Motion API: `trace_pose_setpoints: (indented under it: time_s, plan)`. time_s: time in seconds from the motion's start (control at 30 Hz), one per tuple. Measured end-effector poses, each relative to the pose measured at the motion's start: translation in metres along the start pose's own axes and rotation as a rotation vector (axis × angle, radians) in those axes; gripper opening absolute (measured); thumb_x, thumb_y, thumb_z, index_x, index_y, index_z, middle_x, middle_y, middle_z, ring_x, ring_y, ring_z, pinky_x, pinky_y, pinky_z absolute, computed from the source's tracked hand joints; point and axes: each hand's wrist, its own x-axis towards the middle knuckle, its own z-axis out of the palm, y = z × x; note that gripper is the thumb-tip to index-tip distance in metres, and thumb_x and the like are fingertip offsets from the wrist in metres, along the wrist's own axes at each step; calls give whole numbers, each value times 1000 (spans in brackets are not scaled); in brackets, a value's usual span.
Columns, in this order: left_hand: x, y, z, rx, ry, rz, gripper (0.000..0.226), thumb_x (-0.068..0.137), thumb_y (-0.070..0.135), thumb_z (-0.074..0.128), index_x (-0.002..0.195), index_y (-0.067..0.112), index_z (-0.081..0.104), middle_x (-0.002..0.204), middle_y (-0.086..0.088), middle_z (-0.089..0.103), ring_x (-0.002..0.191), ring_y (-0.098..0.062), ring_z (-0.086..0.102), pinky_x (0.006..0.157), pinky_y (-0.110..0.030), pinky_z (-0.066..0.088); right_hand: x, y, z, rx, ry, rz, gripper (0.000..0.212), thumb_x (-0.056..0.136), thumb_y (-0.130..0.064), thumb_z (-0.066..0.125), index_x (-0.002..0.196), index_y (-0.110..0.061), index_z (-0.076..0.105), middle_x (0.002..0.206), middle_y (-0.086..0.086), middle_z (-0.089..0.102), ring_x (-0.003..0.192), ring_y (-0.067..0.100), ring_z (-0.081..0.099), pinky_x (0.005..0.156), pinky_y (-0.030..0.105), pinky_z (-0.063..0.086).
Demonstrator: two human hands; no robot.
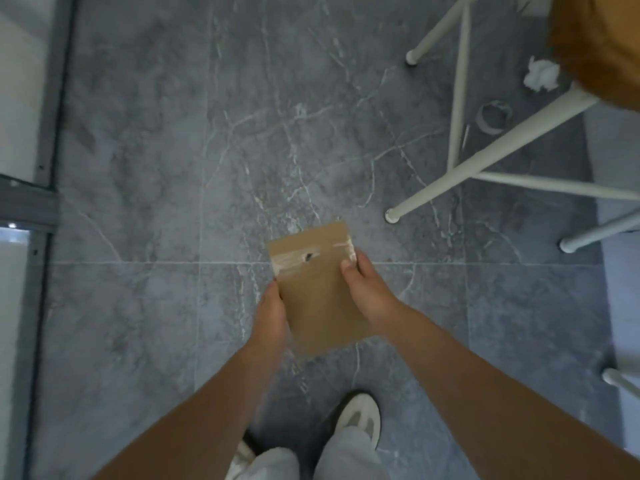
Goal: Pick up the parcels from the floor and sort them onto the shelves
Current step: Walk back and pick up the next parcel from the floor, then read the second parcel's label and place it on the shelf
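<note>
parcel: flat brown padded envelope (pixel 320 292), off the grey tile floor (pixel 156 168), held in front of you
left hand (pixel 272 311): fingers curled on the left edge
right hand (pixel 367 287): thumb pinching by the tape strip (pixel 313 257)
tip: keep both edges gripped and level, shelves aren't in view

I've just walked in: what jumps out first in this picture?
A flat brown paper parcel, taped near its top, sits mid-frame, held above the grey marble floor by the left hand at its left edge and the right hand at its right. Upper right, white furniture legs stand beside a crumpled white paper.
</note>
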Motion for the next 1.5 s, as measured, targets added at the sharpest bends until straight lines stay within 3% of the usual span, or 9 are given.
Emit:
trace_pose_setpoints:
  time_s: [0.23, 0.37, 0.67, 0.8, 0.93, 1.1, 1.2, 1.43, 1.5]
  plan:
    - [-86, 91, -53, 118, 67, 167, 55, 107, 45, 30, 137, 8, 57, 138, -10, 60, 124, -26, 57, 112, -45, 42, -95, -103, 13, 132, -54, -77, 47, 101, -15, 45, 145, -31, 43, 126, -4, 59, 104, 18, 59, 83, 30, 49]
    - [-163, 139, -81, 198, 85, 304, 50, 109, 37, 28, 141, 8, 52, 134, -8, 56, 124, -24, 54, 107, -35, 41, -169, -155, 14, 117, -60, -130, 43, 103, -17, 43, 144, -29, 46, 130, -6, 57, 107, 14, 55, 83, 28, 44]
    - [-338, 184, -159, 297, 56, 499, 56, 108, 45, 23, 153, 17, 40, 155, -7, 44, 141, -25, 43, 120, -47, 32, -345, -228, 16, 165, -41, -206, 27, 105, -27, 42, 129, -26, 56, 122, -1, 59, 103, 14, 56, 82, 29, 48]
    - [-395, 180, -189, 342, 161, 542, 56, 109, 40, 21, 154, 11, 37, 157, -13, 39, 145, -28, 37, 121, -44, 26, -395, -235, 21, 229, -126, -156, 45, 105, -44, 34, 140, -22, 51, 140, -3, 53, 129, 19, 50, 96, 36, 42]
    - [-441, 174, -198, 241, 224, 553, 55, 109, 38, 20, 153, 10, 37, 157, -12, 40, 145, -29, 37, 121, -44, 27, -438, -244, 20, 178, -207, -190, 45, 105, -47, 33, 139, -24, 53, 142, -2, 55, 126, 17, 53, 101, 38, 43]
    - [-501, 182, -203, 92, 300, 601, 53, 109, 36, 24, 147, 7, 47, 149, -15, 50, 137, -28, 47, 116, -39, 34, -498, -277, 0, 75, -241, -315, 35, 107, -35, 35, 135, -28, 54, 124, -4, 59, 106, 14, 55, 76, 29, 46]
    - [-540, 191, -205, 27, 323, 645, 51, 109, 36, 28, 140, 6, 55, 138, -8, 57, 125, -23, 54, 104, -32, 37, -529, -292, -12, 30, -222, -428, 36, 107, -26, 32, 136, -34, 53, 105, -12, 59, 91, 6, 56, 73, 27, 46]
    - [-645, 192, -234, -147, 320, 802, 62, 94, 56, 50, 142, 19, 55, 137, 2, 59, 125, -22, 56, 112, -43, 41, -615, -318, -16, -2, -316, -672, 37, 107, -21, 37, 136, -33, 55, 130, -4, 62, 118, 17, 58, 77, 31, 49]
    - [-675, 190, -250, -133, 284, 866, 59, 91, 47, 65, 143, 23, 50, 131, 5, 61, 115, -17, 60, 99, -34, 49, -642, -326, -9, -10, -360, -742, 33, 107, -21, 38, 130, -35, 57, 125, -5, 63, 113, 14, 59, 74, 28, 49]
